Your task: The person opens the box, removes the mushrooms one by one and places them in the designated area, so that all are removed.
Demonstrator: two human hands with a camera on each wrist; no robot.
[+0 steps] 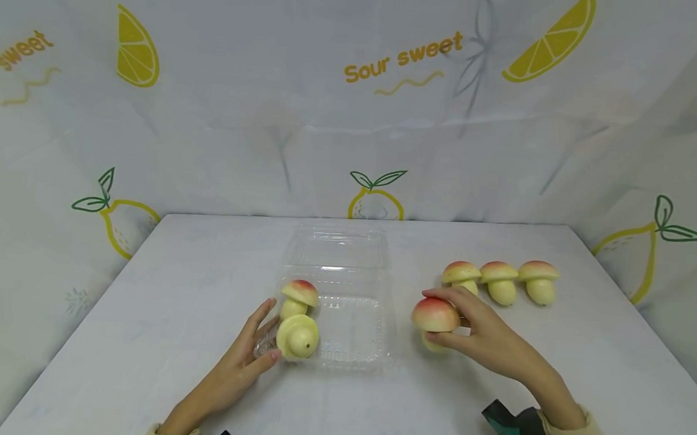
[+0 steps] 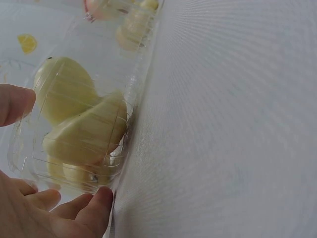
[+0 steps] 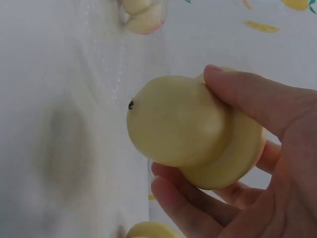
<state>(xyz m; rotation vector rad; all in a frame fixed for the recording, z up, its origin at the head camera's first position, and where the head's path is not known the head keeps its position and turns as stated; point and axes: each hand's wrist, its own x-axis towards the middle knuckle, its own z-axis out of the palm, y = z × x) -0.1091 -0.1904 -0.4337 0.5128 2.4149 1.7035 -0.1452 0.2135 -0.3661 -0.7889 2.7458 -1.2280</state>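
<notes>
A clear plastic box stands on the table with its lid folded back behind it. Two toy mushrooms lie in its left part: one with a red-topped cap, and nearer, one with its stem toward me. My left hand rests against the box's left side, thumb and fingers spread along the wall. To the right of the box, my right hand holds another toy mushroom above the table, thumb and fingers around its cap. The right wrist view shows its pale yellow stem pointing away from the palm.
Three more toy mushrooms stand in a row at the back right: a left one, a middle one and a right one. The white table ends at a lemon-printed cloth backdrop.
</notes>
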